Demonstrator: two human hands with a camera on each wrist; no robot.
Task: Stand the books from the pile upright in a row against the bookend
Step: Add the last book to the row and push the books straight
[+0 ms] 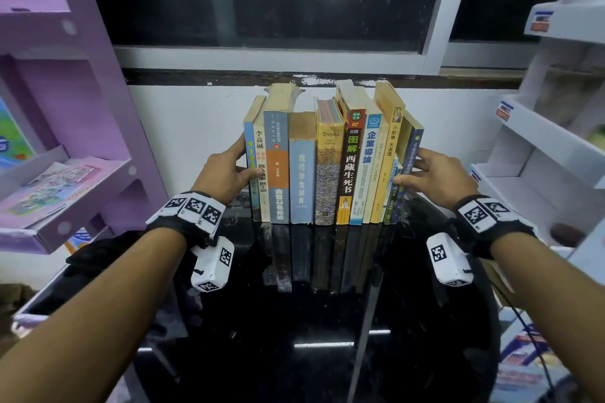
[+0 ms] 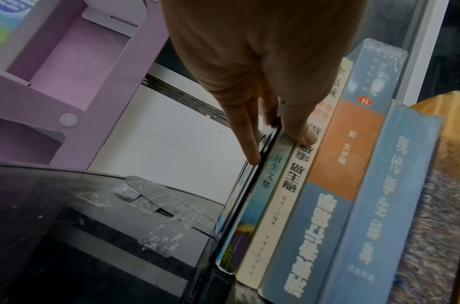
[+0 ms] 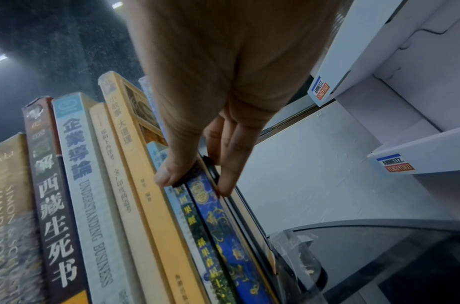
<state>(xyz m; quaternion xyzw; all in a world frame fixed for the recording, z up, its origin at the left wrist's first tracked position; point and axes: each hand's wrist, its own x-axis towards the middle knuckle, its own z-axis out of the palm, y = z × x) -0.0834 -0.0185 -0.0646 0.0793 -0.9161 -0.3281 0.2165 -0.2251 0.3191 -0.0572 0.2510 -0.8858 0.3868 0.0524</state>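
A row of several books (image 1: pixel 327 167) stands upright, spines toward me, on a glossy black table (image 1: pixel 327 330). My left hand (image 1: pixel 243 167) is at the row's left end. Its straight fingers (image 2: pixel 249 144) lie flat on a thin dark plate (image 2: pixel 262 156), apparently a bookend, beside the light-blue end book (image 2: pixel 265 185), and the thumb rests on the spines. My right hand (image 1: pixel 409 170) mirrors it at the right end. There the fingers (image 3: pixel 231 170) press the outer side by the dark-blue end book (image 3: pixel 218 216), with the thumb on the thin spines. No pile is in view.
A purple display shelf (image 1: pixel 65 108) stands close on the left and a white one (image 1: pixel 540 147) on the right. A white wall (image 1: pixel 196 121) and a dark window are just behind the row. A clear plastic piece (image 3: pixel 296 253) sits at the row's right foot.
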